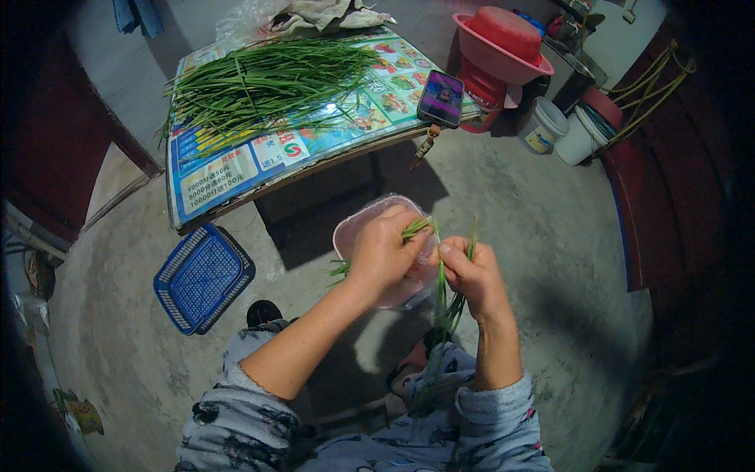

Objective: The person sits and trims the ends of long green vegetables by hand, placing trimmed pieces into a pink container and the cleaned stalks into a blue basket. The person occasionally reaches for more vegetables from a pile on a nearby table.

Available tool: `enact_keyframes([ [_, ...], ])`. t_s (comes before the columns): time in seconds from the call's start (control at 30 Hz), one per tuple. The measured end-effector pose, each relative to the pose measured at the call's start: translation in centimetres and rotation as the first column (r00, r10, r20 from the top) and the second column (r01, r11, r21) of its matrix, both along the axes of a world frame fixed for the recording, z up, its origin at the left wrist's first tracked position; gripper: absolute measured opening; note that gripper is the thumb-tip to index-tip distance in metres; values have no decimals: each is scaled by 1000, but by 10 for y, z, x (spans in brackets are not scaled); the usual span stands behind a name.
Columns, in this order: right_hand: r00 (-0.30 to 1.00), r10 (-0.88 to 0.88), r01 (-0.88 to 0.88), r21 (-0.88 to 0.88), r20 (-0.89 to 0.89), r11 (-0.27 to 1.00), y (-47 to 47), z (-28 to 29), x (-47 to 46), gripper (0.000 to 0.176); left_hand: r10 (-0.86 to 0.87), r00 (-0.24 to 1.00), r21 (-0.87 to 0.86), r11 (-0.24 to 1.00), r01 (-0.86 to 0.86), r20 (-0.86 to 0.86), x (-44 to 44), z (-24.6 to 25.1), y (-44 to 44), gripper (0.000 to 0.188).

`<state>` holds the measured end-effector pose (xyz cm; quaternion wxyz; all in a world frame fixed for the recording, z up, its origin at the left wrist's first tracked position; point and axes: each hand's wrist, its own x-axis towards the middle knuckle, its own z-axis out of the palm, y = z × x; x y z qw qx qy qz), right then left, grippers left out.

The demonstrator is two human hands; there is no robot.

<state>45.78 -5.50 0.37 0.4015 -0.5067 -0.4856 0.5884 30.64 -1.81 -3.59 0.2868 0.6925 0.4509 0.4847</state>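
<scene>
Above a pink plastic bin (348, 230) with a clear liner, my left hand (386, 245) grips a small bunch of green stalks, whose ends show at its fingertips. Close on its right, my right hand (469, 268) pinches long green stalks (442, 295) between thumb and fingers; their leaves hang down towards my knee. The fingertips of both hands are near each other. A large heap of long green leafy stalks (265, 88) lies on the table ahead. More green ends stick out to the left of the bin, below my left forearm.
The table (336, 153) has a printed cover, with a phone (442, 99) at its right corner and cloth (330, 15) at the back. A blue plastic basket (203, 280) sits on the floor at left. Red basins (504, 38) and white buckets (581, 138) stand at back right.
</scene>
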Motion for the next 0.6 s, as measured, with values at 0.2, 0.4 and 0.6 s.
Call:
enact_keyframes([
  [0.2,998,16,-17,-24,-56,1000,-2,7,4,23,102,995,23,995,-101,-17,1,-3,2,11],
  [0.4,997,0,-3,-45,-78,999,-7,18,11,24,180,982,-18,983,-181,-49,-2,-9,14,12],
  [0.6,996,-19,16,-28,-90,999,-5,16,14,24,65,975,-180,983,-26,214,11,-21,18,20],
])
